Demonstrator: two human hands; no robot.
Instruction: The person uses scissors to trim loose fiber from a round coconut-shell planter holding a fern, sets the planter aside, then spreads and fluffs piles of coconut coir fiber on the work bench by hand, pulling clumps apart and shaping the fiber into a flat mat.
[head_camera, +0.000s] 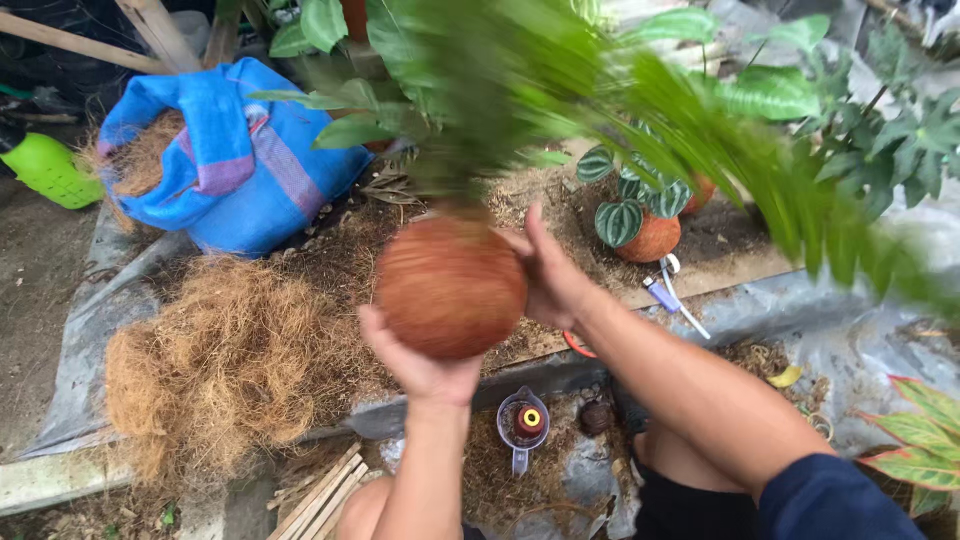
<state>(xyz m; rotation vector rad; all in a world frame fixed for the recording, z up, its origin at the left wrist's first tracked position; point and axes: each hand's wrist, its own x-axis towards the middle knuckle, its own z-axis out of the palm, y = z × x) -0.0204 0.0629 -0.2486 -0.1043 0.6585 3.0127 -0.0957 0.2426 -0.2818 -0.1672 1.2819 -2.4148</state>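
Covering soil, grey tarp (800, 310), coconut fibre (220, 360), blue sack (240, 160)

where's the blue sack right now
In the head view the blue sack sits at upper left, spilling brown fibre, just above the loose fibre pile and left of the fibre-wrapped ball.

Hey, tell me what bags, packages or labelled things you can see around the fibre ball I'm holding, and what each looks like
Woven sack: upper left on the ground, blue with a purple stripe, open, with brown fibre inside.
Thread spool in a clear cup: below the hands, dark with a yellow round end label.
No signs or screens.
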